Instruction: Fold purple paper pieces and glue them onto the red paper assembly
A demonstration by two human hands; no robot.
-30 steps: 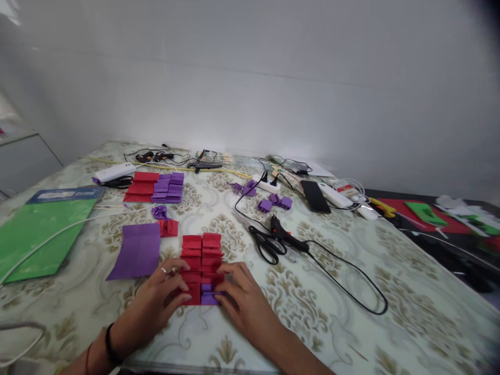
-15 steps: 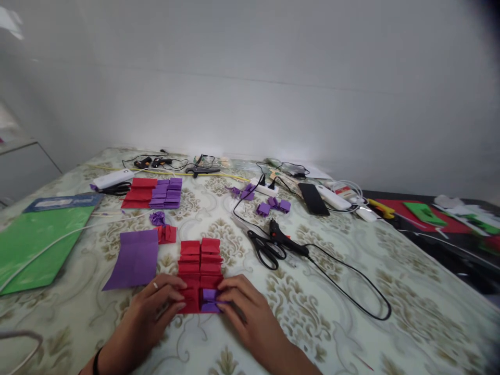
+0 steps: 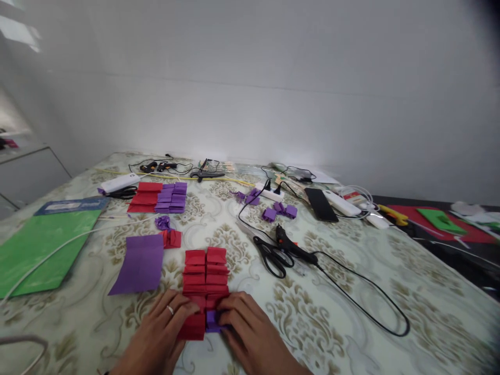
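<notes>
A red folded-paper piece (image 3: 205, 271) with two columns of pleated flaps lies flat in front of me. At its near left edge, my left hand (image 3: 166, 317), with a ring on one finger, grips the red paper between thumb and fingers. My right hand (image 3: 246, 323) is closed on a small purple folded paper (image 3: 212, 321) at the near right of the red piece; its fingertips cover part of it. A purple paper sheet (image 3: 140, 264) lies to the left of the red piece, beside a small red folded paper (image 3: 172, 239) and a crumpled purple paper (image 3: 163, 223).
Scissors (image 3: 272, 257) and a black glue gun (image 3: 292, 246) with a looping cord lie to the right. Behind are purple folded bits (image 3: 279, 210), a power strip (image 3: 269, 191) and a phone (image 3: 321, 204). Green sheets (image 3: 42, 245) lie at the left, crossed by a white cable.
The red piece has slid slightly nearer to me. My right fingers now cover more of the purple paper, and my left thumb has moved further over the red flaps. The view has shifted a little.
</notes>
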